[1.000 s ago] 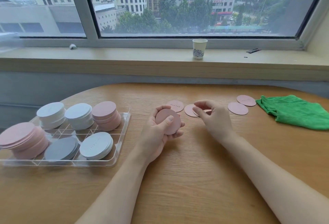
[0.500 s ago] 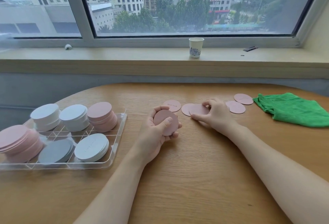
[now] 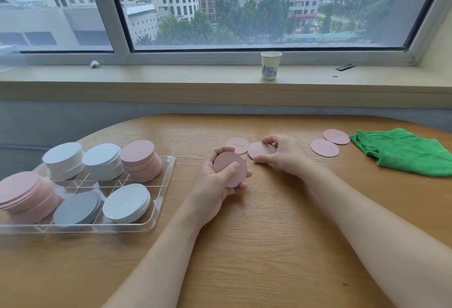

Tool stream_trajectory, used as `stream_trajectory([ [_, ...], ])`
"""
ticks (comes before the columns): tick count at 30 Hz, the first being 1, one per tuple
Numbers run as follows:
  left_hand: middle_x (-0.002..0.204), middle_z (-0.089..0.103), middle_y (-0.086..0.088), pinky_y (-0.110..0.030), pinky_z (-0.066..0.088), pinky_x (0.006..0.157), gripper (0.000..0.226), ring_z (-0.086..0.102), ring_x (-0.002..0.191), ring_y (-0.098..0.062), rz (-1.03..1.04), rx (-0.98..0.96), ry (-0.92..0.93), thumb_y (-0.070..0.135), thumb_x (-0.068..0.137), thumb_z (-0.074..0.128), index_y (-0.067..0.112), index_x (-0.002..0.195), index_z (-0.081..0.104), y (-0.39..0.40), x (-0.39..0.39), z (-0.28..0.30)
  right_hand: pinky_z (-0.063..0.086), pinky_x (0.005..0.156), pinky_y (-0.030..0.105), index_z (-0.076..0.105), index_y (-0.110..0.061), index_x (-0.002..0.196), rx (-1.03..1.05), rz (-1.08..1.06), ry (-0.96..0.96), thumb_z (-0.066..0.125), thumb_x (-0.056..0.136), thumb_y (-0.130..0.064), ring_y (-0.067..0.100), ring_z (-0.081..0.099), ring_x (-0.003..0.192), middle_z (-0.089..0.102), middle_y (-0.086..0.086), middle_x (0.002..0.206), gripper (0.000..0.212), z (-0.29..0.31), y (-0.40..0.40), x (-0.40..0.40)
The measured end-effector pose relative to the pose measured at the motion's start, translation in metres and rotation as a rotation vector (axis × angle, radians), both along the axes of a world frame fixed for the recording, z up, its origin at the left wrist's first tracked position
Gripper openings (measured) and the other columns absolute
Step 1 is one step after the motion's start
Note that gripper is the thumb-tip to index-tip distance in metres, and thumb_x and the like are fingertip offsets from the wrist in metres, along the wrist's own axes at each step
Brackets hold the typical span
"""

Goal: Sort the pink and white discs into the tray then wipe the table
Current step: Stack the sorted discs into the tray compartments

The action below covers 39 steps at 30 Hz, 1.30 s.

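On the surface (image 3: pixel 256 246), the right hand (image 3: pixel 281 156) has now pinched another pink disc (image 3: pixel 260 149). The left hand (image 3: pixel 217 180) grips a pink stack (image 3: pixel 228 168); 3 loose pink discs remain.

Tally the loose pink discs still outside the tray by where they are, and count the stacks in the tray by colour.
Pink discs lying untouched on the table: 3
Pink disc under the right hand: 1
Pink discs gripped in the left hand, at least: 1
Pink stacks in the tray: 2
White or grey stacks: 4
Total stacks: 6
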<state>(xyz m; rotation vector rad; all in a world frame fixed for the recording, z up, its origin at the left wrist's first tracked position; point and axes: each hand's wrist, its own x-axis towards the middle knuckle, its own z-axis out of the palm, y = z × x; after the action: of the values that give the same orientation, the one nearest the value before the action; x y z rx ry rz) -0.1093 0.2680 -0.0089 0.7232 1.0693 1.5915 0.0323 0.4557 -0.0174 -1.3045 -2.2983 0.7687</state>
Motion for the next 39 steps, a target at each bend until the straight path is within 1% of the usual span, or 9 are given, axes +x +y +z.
stream_trajectory([
  [3, 0.139, 0.056, -0.031, -0.037, 0.06, 0.069, 0.032, 0.074, 0.101, -0.037, 0.004, -0.003, 0.011, -0.001, 0.101, 0.06, 0.018, 0.127, 0.057, 0.0, 0.0, 0.001, 0.046, 0.095, 0.031, 0.064, -0.025, 0.117, -0.143, -0.005, 0.148, 0.093, 0.069, -0.027, 0.018, 0.058, 0.111, 0.061, 0.001, 0.117, 0.056, 0.002, 0.002, -0.001],
  [7, 0.136, 0.057, -0.03, -0.037, 0.06, 0.068, 0.032, 0.074, 0.1, -0.037, 0.027, -0.016, 0.001, -0.001, 0.101, 0.06, 0.018, 0.127, 0.057, 0.0, 0.0, 0.001, 0.052, 0.084, 0.03, 0.069, -0.023, 0.105, -0.141, -0.018, 0.345, 0.087, 0.074, -0.012, 0.018, 0.063, 0.096, 0.064, -0.004, 0.101, 0.037, -0.005, 0.0, 0.008],
  [13, 0.12, 0.061, -0.019, -0.038, 0.057, 0.067, 0.032, 0.073, 0.097, -0.035, 0.074, 0.007, 0.001, 0.0, 0.102, 0.059, 0.016, 0.129, 0.055, 0.002, -0.001, -0.003, 0.055, 0.085, 0.025, 0.072, -0.02, 0.099, -0.236, -0.003, 0.771, 0.08, 0.082, -0.005, 0.013, 0.067, 0.095, 0.074, 0.0, 0.102, 0.024, -0.002, -0.023, 0.027],
  [18, 0.121, 0.064, -0.017, -0.039, 0.057, 0.069, 0.028, 0.072, 0.097, -0.035, 0.1, 0.017, 0.007, 0.011, 0.103, 0.061, 0.015, 0.13, 0.054, 0.001, -0.002, -0.002, 0.054, 0.085, 0.031, 0.072, -0.013, 0.101, -0.473, 0.098, 1.04, 0.082, 0.071, -0.013, 0.021, 0.066, 0.096, 0.072, 0.007, 0.096, 0.032, 0.013, -0.057, 0.032],
  [21, 0.127, 0.067, -0.015, -0.042, 0.056, 0.072, 0.018, 0.069, 0.097, -0.03, 0.103, -0.007, 0.022, 0.025, 0.107, 0.055, 0.017, 0.123, 0.059, 0.002, 0.0, 0.0, 0.054, 0.086, 0.033, 0.073, -0.014, 0.1, -0.518, 0.134, 1.043, 0.086, 0.066, -0.017, 0.023, 0.066, 0.094, 0.071, 0.01, 0.096, 0.036, 0.015, -0.078, 0.026],
  [27, 0.121, 0.072, -0.019, -0.05, 0.054, 0.086, 0.056, 0.069, 0.102, -0.033, 0.025, -0.027, -0.033, 0.056, 0.099, 0.043, 0.01, 0.127, 0.057, 0.001, 0.009, 0.001, 0.055, 0.076, 0.024, 0.071, -0.013, 0.097, -0.296, 0.077, 0.862, 0.087, 0.074, -0.008, 0.011, 0.07, 0.085, 0.075, -0.003, 0.088, 0.028, 0.009, -0.104, 0.008],
  [30, 0.124, 0.07, -0.02, -0.04, 0.06, 0.075, 0.053, 0.069, 0.099, -0.032, -0.001, -0.007, -0.042, 0.047, 0.097, 0.055, 0.006, 0.131, 0.054, 0.0, 0.011, 0.004, 0.056, 0.077, 0.027, 0.073, -0.019, 0.096, -0.174, 0.071, 0.792, 0.087, 0.075, -0.01, 0.013, 0.069, 0.085, 0.075, -0.004, 0.091, 0.027, 0.007, -0.109, 0.003],
  [33, 0.125, 0.072, -0.017, -0.04, 0.06, 0.079, 0.038, 0.072, 0.101, -0.03, -0.042, 0.009, -0.03, 0.022, 0.097, 0.066, 0.011, 0.131, 0.052, -0.002, 0.01, 0.004, 0.054, 0.073, 0.023, 0.073, -0.022, 0.096, -0.131, 0.047, 0.771, 0.087, 0.076, -0.012, 0.009, 0.067, 0.079, 0.074, -0.006, 0.09, 0.027, 0.007, -0.111, 0.001],
  [39, 0.131, 0.06, -0.024, -0.042, 0.063, 0.072, 0.034, 0.072, 0.103, -0.042, 0.014, 0.017, -0.106, 0.001, 0.1, 0.062, 0.013, 0.13, 0.053, -0.004, -0.001, 0.004, 0.054, 0.08, 0.024, 0.075, -0.018, 0.097, -0.104, -0.018, 0.725, 0.083, 0.083, -0.021, 0.008, 0.069, 0.08, 0.075, -0.006, 0.087, 0.016, 0.009, -0.081, -0.002],
])
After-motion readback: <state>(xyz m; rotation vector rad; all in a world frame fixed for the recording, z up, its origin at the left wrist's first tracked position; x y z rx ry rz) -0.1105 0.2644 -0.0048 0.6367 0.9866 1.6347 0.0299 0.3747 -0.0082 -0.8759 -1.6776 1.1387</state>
